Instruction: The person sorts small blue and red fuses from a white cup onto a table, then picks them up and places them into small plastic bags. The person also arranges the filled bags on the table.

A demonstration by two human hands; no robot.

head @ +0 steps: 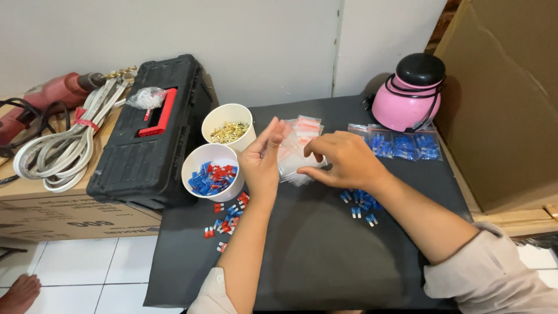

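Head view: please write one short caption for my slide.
Both hands, left hand and right hand, handle small clear plastic zip bags over a black table mat, beside a white paper cup of red and blue connectors.
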